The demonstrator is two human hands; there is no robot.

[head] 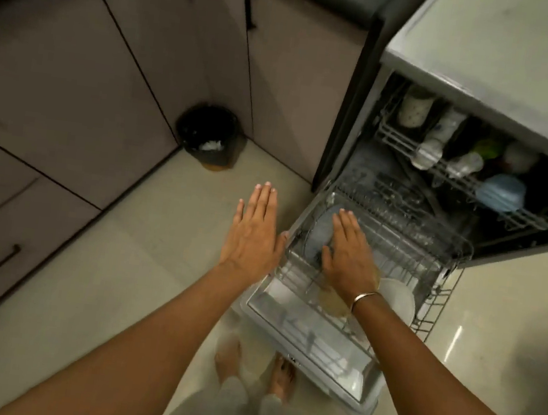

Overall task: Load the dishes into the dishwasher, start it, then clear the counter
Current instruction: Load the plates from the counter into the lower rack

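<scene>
The dishwasher (459, 33) stands open at the right, its door (316, 357) folded down over the floor. Its lower wire rack (409, 244) is pulled out over the door. A blue-grey plate (322, 227) stands on edge at the rack's left end. A tan plate (333, 304) and a white plate (399, 302) stand nearer me. My right hand (350, 251) lies flat with straight fingers against the blue-grey plate. My left hand (252, 232) hovers flat, fingers straight, just left of the rack's corner, holding nothing. The upper rack (455, 178) holds bottles and cups.
Grey-brown cabinets (91, 81) with black handles line the left and back. A black waste bin (211, 134) sits in the floor corner. My bare feet (256, 367) stand on the pale tiled floor just in front of the open door.
</scene>
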